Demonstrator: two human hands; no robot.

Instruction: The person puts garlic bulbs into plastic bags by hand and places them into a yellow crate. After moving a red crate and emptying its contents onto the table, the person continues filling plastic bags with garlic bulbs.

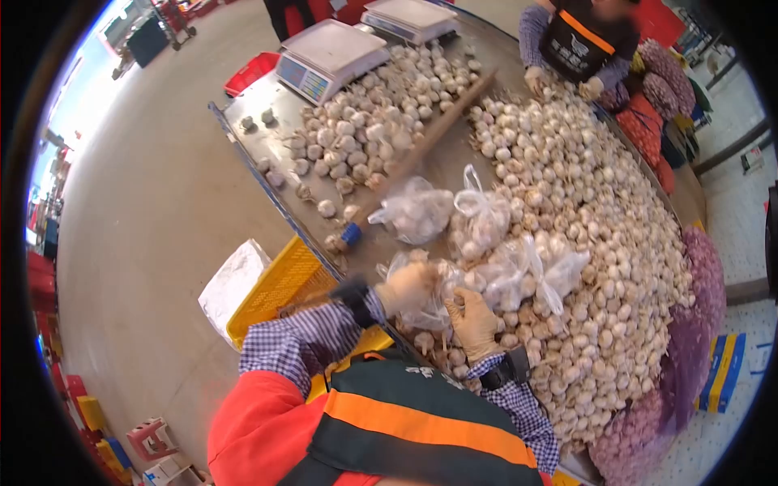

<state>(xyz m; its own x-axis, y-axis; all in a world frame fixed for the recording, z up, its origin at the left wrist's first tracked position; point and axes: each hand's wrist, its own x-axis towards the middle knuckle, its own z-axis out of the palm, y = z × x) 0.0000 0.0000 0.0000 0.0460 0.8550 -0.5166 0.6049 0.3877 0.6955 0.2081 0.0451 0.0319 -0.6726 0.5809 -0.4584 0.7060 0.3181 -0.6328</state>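
Note:
A clear plastic bag of garlic (424, 317) lies at the near edge of the table, between my gloved hands. My left hand (408, 287) is closed on the top of this bag, somewhat blurred by motion. On the other side, my right hand (474, 326) has its thumb and fingers pinched together at the bag's thin plastic. Just beyond them are more filled bags: a knotted bag (480, 225), another bag of garlic (415, 212) and a bag with white handles (519, 271). Loose garlic bulbs (600, 243) are heaped to the right.
A wooden bar (438, 130) crosses the metal table (279, 166). Beyond it lie more bulbs (348, 142) and two scales (328, 57). A yellow crate (279, 279) stands at the left edge. Opposite, a co-worker (579, 40) handles garlic. Purple mesh sacks (701, 300) line the right side.

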